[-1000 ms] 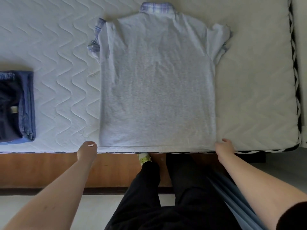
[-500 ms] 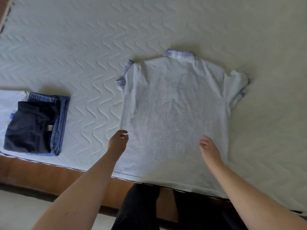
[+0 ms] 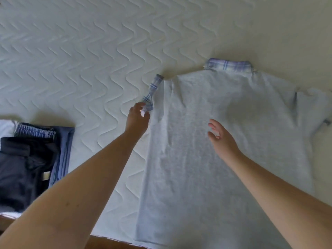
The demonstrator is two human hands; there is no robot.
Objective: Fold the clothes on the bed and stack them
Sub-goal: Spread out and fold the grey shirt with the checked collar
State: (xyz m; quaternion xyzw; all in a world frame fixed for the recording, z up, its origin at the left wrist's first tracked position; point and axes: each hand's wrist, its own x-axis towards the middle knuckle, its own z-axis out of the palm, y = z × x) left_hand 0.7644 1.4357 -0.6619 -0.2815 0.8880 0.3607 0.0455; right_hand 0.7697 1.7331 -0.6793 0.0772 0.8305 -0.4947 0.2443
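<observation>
A light grey polo shirt [image 3: 224,141] with a plaid collar [image 3: 228,65] lies flat, back side up, on the white quilted mattress [image 3: 80,60]. Its left sleeve has a plaid cuff [image 3: 152,90], and my left hand [image 3: 137,119] pinches the lower end of that cuff at the shirt's left edge. With its fingers spread and relaxed, my right hand [image 3: 221,139] hovers over the middle of the shirt's back. The right sleeve [image 3: 312,108] lies spread out at the right.
A stack of folded clothes [image 3: 30,162], dark navy on top of blue denim, sits at the mattress's left near edge. The wooden bed frame [image 3: 107,242] runs along the bottom. Bare mattress stretches behind the shirt.
Both hands have moved up from the shirt's hem. The left hand has reached the left sleeve and taken hold of its cuff; the right now hovers over the shirt's middle. The view has shifted closer.
</observation>
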